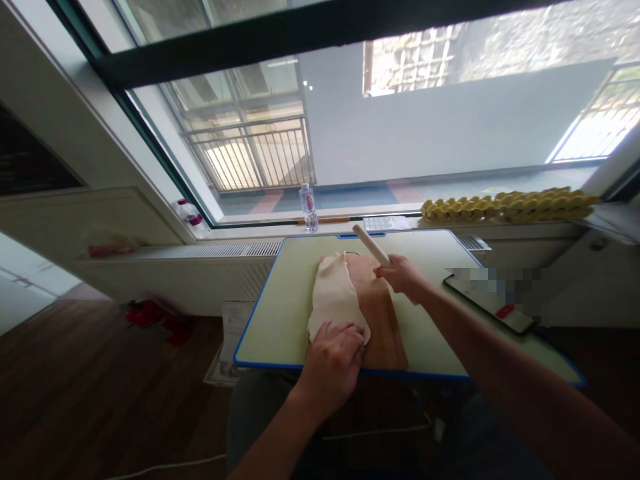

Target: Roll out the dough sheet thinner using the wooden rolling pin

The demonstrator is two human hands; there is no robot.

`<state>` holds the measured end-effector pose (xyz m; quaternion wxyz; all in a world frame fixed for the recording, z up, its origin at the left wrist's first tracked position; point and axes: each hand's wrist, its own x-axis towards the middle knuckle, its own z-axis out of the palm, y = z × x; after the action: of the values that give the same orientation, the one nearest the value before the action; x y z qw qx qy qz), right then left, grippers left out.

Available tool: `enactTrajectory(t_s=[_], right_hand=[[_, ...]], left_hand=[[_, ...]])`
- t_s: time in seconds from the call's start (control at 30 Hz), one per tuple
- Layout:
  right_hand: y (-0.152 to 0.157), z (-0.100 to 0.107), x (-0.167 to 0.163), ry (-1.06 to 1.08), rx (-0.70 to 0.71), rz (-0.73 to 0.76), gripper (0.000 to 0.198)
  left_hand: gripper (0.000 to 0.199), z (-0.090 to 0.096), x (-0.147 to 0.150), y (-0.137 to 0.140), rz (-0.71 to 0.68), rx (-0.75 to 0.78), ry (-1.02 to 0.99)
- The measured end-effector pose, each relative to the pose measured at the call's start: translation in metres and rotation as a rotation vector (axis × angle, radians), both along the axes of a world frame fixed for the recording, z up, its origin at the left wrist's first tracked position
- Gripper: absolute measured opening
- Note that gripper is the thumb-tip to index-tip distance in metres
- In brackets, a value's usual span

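The wooden board (385,327) lay on a pale worktop (280,300) with a blue rim, its near end by the edge closest to the person. A long, flat sheet of dough (335,293) covered the left part of the board, running from its far end toward its near end, with the bare wood showing to the right of it.

The left hand (335,353) rested on the dough over the near left part of the board, fingers bent; I could not tell whether its grip was pinching the dough or only pressing on it.

The right hand (400,273) was beside the far right edge of the board, its grip closed around one end of a pale rolling pin (371,245). The pin slanted away to the left, its free end reaching past the far end of the board; whether it was clear of the surface I could not tell.

Right of the board lay a dark-edged flat object (480,300), partly blurred. Well beyond the board, a clear bottle (308,207) stood upright on the windowsill (235,233).
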<state>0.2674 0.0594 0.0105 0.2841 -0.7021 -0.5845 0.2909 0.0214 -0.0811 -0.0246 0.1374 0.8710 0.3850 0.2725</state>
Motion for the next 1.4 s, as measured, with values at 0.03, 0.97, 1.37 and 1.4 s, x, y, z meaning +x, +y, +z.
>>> enactTrajectory(t_s=[0.03,0.97,1.37,1.4], right_hand=[[-0.002,0.001,-0.004,-0.004,0.0,0.02,0.014],[0.063,0.002,-0.054,-0.396,-0.062,0.026,0.034],[0.066,0.004,-0.047,-0.334,-0.046,0.033,0.029],[0.068,0.004,-0.048,-0.32,-0.042,0.047,0.03]], left_hand=[[0.026,-0.002,0.0,-0.002,0.009,-0.004,-0.019],[0.037,0.006,-0.028,-0.024,0.088,0.096,0.108],[0.035,-0.004,-0.025,-0.031,-0.091,0.289,-0.007],[0.032,-0.002,-0.024,-0.032,-0.105,0.303,-0.03]])
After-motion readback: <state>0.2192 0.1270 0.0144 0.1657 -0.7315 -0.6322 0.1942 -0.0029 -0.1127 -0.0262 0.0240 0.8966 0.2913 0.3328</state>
